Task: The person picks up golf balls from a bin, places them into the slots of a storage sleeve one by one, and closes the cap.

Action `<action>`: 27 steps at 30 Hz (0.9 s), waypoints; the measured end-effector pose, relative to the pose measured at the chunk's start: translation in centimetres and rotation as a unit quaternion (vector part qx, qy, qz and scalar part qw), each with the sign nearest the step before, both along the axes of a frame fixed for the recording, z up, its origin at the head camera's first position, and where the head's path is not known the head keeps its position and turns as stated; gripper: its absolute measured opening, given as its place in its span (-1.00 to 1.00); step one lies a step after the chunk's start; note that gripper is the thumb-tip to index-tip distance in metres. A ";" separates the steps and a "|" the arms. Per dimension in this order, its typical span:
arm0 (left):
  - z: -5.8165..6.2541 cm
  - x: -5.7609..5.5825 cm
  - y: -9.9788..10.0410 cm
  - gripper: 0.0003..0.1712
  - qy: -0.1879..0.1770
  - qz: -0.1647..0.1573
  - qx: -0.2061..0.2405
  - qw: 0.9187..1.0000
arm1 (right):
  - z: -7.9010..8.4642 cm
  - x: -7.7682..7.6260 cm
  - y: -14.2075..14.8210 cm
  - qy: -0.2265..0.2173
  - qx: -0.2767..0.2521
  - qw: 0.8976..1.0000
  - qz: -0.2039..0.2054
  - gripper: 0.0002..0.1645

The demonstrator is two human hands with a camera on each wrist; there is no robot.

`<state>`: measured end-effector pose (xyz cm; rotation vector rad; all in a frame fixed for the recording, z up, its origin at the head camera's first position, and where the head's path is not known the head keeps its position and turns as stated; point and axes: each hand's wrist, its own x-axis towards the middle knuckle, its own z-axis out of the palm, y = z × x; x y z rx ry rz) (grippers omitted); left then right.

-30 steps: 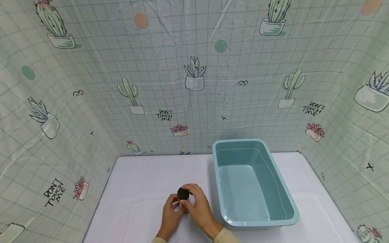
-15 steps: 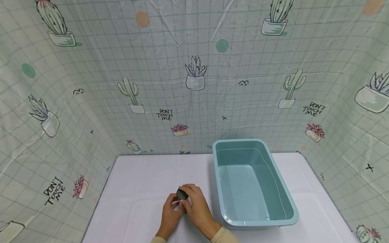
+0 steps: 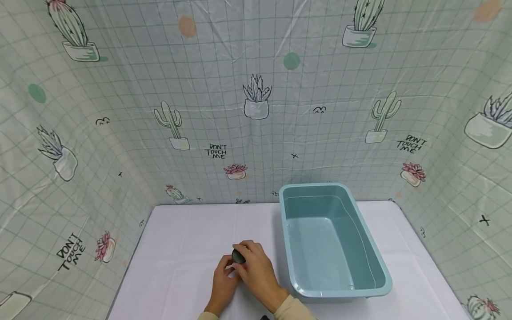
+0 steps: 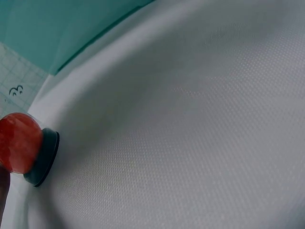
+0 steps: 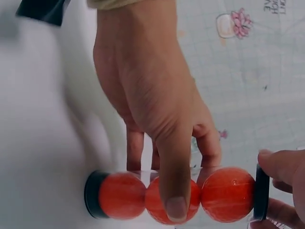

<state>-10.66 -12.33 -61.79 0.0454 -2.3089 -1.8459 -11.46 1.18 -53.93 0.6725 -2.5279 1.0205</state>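
A clear tube [image 5: 151,176] of red-orange balls [image 5: 228,194] has a black cap at either end. My left hand [image 3: 224,284] grips it around the middle, the thumb lying across one ball in the right wrist view. Over the upper cap [image 3: 238,256] in the head view, my right hand [image 3: 258,272] pinches its edge with thumb and fingers; these fingertips [image 5: 276,164] show at the right edge of the right wrist view. The lower cap [image 4: 44,157] and a red-orange ball [image 4: 20,143] appear in the left wrist view, close above the white cloth.
A pale blue plastic basin [image 3: 294,266] stands on the white-covered table [image 3: 180,249], just right of my hands. Cactus-print cloth walls [image 3: 208,111] enclose the table at the back and both sides. A small dark object [image 3: 264,318] shows beside the right sleeve.
The upper cap has tilted, and more of it is covered by my right hand, which has shifted slightly left. My left hand keeps its grip in almost the same place.
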 end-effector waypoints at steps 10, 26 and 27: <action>0.0 0.0 -0.2 -0.62 -0.001 -0.013 -0.011 1.000 | 0.2 0.0 -0.2 0.076 0.125 0.989 -0.010 -0.56; 0.3 0.1 -0.1 -0.54 -0.020 -0.003 -0.013 1.000 | 1.6 0.6 -1.0 0.126 0.223 0.966 -0.037 -0.54; 0.2 0.0 -0.1 -0.54 -0.023 -0.003 -0.012 1.000 | 1.7 0.6 -1.0 0.122 0.231 0.965 -0.036 -0.53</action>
